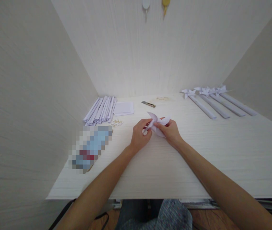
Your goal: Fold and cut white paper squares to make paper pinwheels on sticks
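Above the middle of the white table, a white paper pinwheel (pixel 153 117) is held between both hands, its curved blades spread out. My left hand (pixel 140 134) pinches it from the left, fingers closed at its centre. From the right, my right hand (pixel 171 131) grips it too, with the thumb pressed near the middle. The fingers hide part of the blades. Beyond the hands lies a pair of thread snips (pixel 148 104). To the left sit a stack of white paper squares (pixel 124 108) and a small pile of pale bits (pixel 117 122).
Several rolled paper sticks (pixel 101 110) are piled at the back left. Several finished paper pinwheels on sticks (pixel 203 107) lie at the back right. A blurred blue item (pixel 95 147) rests near the left wall. Two hooks (pixel 146 4) hang on the back wall.
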Demonstrator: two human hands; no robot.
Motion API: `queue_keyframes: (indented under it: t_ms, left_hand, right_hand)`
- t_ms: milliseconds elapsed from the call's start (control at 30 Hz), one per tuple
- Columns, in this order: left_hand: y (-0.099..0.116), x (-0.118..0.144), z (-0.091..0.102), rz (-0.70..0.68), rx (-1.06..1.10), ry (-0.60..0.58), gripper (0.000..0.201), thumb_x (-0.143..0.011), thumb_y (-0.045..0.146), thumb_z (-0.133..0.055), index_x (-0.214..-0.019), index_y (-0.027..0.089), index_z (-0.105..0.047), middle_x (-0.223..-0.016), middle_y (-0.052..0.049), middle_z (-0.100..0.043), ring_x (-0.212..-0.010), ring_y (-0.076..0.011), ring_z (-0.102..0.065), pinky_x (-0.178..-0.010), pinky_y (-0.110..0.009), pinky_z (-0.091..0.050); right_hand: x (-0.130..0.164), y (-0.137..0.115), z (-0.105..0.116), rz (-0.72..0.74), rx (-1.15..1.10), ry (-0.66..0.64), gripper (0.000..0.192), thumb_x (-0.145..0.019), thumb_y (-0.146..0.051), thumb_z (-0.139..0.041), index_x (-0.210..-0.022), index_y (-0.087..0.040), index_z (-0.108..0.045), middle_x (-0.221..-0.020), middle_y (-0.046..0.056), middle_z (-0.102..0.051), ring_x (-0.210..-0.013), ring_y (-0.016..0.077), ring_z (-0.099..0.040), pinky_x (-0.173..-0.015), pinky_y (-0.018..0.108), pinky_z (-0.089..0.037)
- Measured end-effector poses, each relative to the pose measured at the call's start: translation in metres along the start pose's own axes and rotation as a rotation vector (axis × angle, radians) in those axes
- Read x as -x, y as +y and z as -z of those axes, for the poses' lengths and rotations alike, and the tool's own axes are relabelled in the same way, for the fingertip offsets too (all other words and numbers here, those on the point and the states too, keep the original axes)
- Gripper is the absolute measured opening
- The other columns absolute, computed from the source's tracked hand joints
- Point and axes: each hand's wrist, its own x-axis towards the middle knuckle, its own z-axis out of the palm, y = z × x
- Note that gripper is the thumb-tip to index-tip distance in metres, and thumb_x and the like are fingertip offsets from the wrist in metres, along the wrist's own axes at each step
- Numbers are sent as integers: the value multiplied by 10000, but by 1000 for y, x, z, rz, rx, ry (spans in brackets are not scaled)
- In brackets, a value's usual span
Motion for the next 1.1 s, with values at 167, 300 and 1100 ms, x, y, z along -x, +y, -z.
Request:
queue_keyframes:
  t_ms: [167,300,1100]
  left_hand:
    - [-1,-1,1,76,32,36,264,-713,75,-474,-924,171,-601,-868,-43,-642,-779,-124,-592,-655,-224,-467]
    - [-1,-1,0,52,-4,80,167,-730,99,-516,-853,157,-613,-790,-37,-643,-723,-118,-590,-619,-217,-460]
    - [-9,1,-4,-200,-99,46,353,-742,14,-430,-997,154,-630,-882,-65,-641,-812,-124,-589,-724,-239,-480]
  right_hand:
    - [0,0,0,-3,-16,-20,301,-460,-331,-772,-653,-157,-619,-587,-27,-608,-518,92,-491,-523,236,-381]
    - [1,0,-3,-33,-50,-26,304,-424,-280,-791,-632,-149,-613,-557,-43,-584,-505,77,-468,-510,223,-355]
    - [4,-6,-8,-97,-226,113,399,-389,-234,-789,-728,-171,-588,-582,-67,-612,-537,81,-529,-536,219,-411]
